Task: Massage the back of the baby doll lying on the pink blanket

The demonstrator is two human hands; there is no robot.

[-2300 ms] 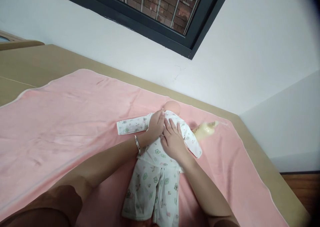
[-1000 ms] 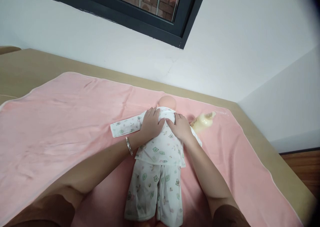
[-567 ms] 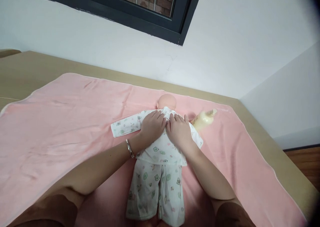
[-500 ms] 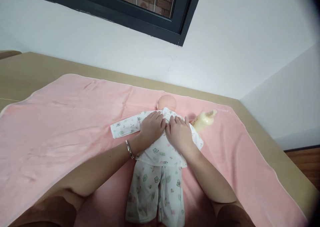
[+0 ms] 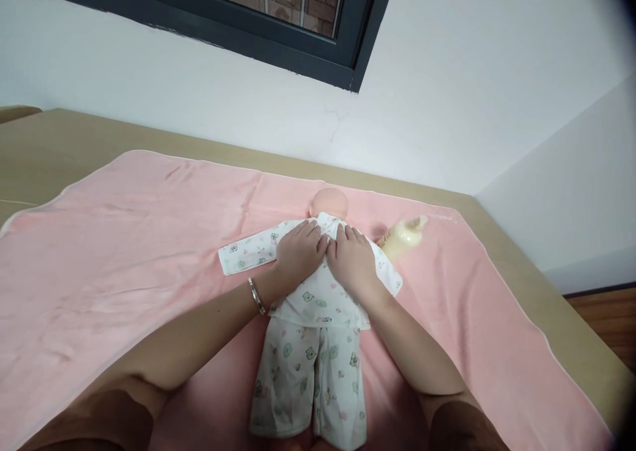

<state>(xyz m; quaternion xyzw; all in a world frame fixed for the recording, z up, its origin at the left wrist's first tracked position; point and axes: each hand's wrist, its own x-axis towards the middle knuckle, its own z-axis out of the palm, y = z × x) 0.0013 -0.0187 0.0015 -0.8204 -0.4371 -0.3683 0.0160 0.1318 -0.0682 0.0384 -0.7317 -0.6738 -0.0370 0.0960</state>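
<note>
A baby doll [image 5: 328, 204] lies on its back on a pink towel [image 5: 124, 239], dressed in a white printed shirt [image 5: 318, 295] and matching trousers [image 5: 311, 378]. My left hand [image 5: 298, 252], with a silver bangle on the wrist, lies flat on the doll's chest, fingers stretched toward the neck. Beside it my right hand [image 5: 354, 260] rests flat on the chest too, fingers together. One shirt sleeve [image 5: 246, 253] sticks out to the left. Both hands press on the shirt front and hold nothing.
A cream baby bottle [image 5: 403, 237] lies on the towel just right of the doll's shoulder. The towel covers a tan table [image 5: 50, 140] set against a white wall under a dark-framed window [image 5: 278, 20]. Wooden floor [image 5: 606, 318] shows at the far right.
My hands slid from the doll's shoulders down to the middle of the chest and drew close together; the view shifted slightly.
</note>
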